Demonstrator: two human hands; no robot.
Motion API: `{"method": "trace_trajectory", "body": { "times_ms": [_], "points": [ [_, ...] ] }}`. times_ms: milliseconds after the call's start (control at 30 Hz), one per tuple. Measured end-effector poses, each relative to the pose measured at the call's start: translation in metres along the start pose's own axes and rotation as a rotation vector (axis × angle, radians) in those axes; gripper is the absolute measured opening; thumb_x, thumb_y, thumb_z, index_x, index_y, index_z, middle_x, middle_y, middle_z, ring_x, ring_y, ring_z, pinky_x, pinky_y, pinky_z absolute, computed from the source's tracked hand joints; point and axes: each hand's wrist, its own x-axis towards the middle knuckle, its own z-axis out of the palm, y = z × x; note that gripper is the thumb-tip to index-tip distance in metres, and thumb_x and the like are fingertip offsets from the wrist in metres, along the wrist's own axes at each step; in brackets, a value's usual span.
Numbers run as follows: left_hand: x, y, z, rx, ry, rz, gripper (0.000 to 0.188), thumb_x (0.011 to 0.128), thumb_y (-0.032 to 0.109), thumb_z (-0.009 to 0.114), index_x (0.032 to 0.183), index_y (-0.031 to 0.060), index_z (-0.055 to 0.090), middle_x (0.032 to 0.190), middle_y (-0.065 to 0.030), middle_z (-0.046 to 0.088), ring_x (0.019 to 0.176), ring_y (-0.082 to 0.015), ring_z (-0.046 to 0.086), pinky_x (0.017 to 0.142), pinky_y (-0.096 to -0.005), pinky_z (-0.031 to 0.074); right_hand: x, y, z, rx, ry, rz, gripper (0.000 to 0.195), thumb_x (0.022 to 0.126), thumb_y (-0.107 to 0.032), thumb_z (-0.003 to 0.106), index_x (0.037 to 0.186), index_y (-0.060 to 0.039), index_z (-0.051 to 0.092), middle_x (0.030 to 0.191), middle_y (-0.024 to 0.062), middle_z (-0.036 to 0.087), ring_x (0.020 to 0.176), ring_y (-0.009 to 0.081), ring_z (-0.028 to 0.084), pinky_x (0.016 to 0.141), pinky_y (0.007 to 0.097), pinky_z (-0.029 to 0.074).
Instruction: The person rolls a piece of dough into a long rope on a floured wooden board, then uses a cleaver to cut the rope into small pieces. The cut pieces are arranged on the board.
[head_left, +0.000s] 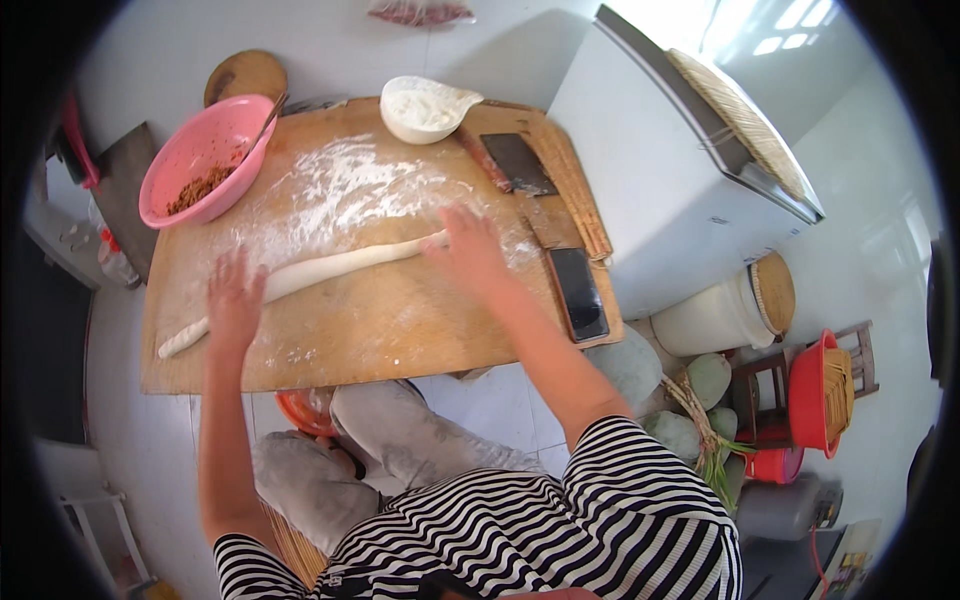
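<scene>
A long white rope of dough (330, 273) lies slantwise across a floured wooden board (420, 330). It is thicker towards the middle and tapers at its right end. My left hand (234, 300) rests palm down over the dough near its left end, fingers extended and slightly apart. At the right end, my right hand (469, 244) is flat over the tip, its fingers spread and a little blurred. The palms hide the dough beneath them. Loose white flour (349, 180) is scattered on the board beyond the rope.
A pink basin (161, 176) of chopped filling stands at the back left, and a white bowl of flour (424, 112) at the back. Along the right side lie a cleaver (517, 161), a smartphone (579, 292) and a rolled slatted mat (574, 187). A white appliance (637, 165) flanks the board.
</scene>
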Motion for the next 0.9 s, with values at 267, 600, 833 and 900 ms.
{"method": "trace_trajectory", "body": {
  "times_ms": [267,600,833,900],
  "points": [
    [0.017,0.110,0.003,0.059,-0.155,0.023,0.067,0.102,0.053,0.049,0.149,0.0046,0.049,0.153,-0.0205,0.048,0.148,-0.0381,0.036,0.122,-0.0527,0.025,-0.075,0.005,-0.112,-0.015,-0.007,0.024,0.065,0.090,-0.040,0.069,0.143,-0.0058,0.052,0.142,0.0169,0.059,0.134,0.0304,0.054,0.120,0.0524,0.027],
    [-0.099,0.106,-0.024,-0.029,-0.068,0.249,0.064,0.098,0.044,0.059,0.148,0.0049,0.050,0.151,-0.0189,0.051,0.146,-0.0408,0.038,0.123,-0.0534,0.023,-0.184,0.079,-0.135,-0.174,-0.031,0.539,0.089,0.079,-0.050,0.078,0.148,-0.0049,0.044,0.133,0.0211,0.062,0.129,0.0340,0.057,0.119,0.0576,0.027],
    [-0.087,0.111,-0.020,-0.036,-0.080,0.194,0.063,0.099,0.044,0.059,0.149,0.0057,0.050,0.152,-0.0179,0.050,0.147,-0.0397,0.037,0.123,-0.0520,0.022,-0.171,0.079,-0.124,-0.245,-0.018,0.506,0.100,0.072,-0.051,0.082,0.150,-0.0038,0.040,0.124,0.0217,0.066,0.117,0.0365,0.062,0.110,0.0555,0.036],
    [-0.085,0.112,-0.021,-0.033,-0.094,0.195,0.063,0.100,0.044,0.057,0.150,0.0060,0.049,0.153,-0.0182,0.049,0.148,-0.0388,0.035,0.123,-0.0516,0.022,-0.167,0.086,-0.123,-0.261,-0.045,0.512,0.102,0.070,-0.050,0.083,0.150,-0.0032,0.040,0.119,0.0224,0.067,0.114,0.0367,0.063,0.104,0.0546,0.041]
  ]
}}
